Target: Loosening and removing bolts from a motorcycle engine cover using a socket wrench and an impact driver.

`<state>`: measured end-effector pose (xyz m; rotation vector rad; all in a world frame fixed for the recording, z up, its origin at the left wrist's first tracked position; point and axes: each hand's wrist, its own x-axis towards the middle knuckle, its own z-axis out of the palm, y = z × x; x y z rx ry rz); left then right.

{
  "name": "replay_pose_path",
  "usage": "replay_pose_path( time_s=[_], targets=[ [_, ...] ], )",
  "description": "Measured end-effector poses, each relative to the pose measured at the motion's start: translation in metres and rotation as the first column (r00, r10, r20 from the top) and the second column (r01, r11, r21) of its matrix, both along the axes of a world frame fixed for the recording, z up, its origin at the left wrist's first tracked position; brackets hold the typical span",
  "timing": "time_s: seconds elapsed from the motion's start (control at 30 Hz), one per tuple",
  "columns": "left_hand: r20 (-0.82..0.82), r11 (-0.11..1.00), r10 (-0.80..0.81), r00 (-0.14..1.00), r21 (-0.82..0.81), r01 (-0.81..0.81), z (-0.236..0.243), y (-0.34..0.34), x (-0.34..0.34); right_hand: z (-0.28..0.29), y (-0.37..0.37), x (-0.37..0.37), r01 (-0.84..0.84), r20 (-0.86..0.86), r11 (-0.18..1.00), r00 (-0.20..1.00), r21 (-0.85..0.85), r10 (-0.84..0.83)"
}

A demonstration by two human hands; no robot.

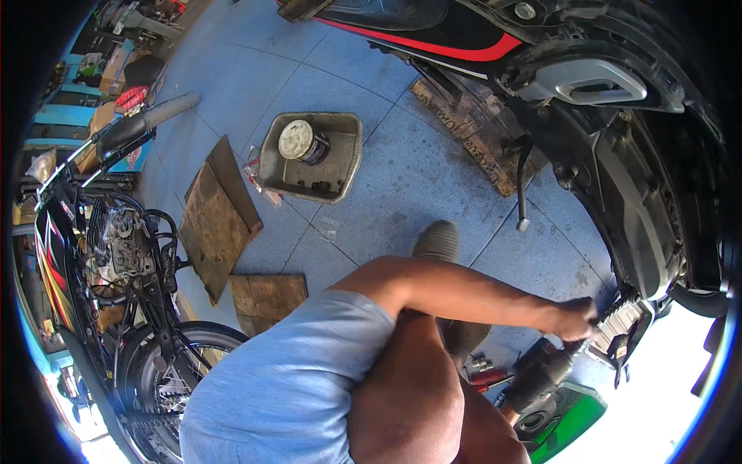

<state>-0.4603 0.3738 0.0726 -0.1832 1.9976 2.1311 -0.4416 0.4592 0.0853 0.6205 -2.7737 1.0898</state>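
My left arm reaches across to the right, and my left hand [576, 319] is closed at the nose of a dark impact wrench [541, 375], beside the finned metal part [618, 321] of the motorcycle [634, 201] on the right. What its fingers grip is hidden. My right hand [541, 410] is wrapped round the impact wrench from below, mostly covered by the tool and my knee. The wrench is tilted, its nose pointing up and right toward the finned part.
A red-handled tool [488, 377] and small metal sockets [482, 362] lie beside my foot, near a green container [576, 421]. A grey tray [352, 158] holds a bucket [301, 143]. Cardboard [212, 216] and a wooden board [267, 301] lie left, before a second motorcycle [124, 247].
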Motion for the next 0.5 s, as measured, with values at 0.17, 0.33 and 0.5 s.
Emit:
replay_pose_path(
  time_s=[0.17,0.33,0.5],
  targets=[
    [0.187,0.956,-0.145,0.972,0.281,0.088,-0.017,-0.057,0.065,-0.028,-0.048,0.028,-0.321,0.093,0.932,0.936,-0.172,0.339],
    [0.098,0.993,-0.035,0.995,0.118,0.024,-0.018,-0.178,0.185,-0.044,-0.063,0.066,-0.490,0.228,0.846,0.817,-0.208,0.530],
    [-0.086,0.196,0.831,0.550,-0.880,-0.434,-0.047,-0.328,0.341,-0.053,-0.077,0.082,-0.547,0.302,0.819,0.762,-0.173,0.573]
  ],
)
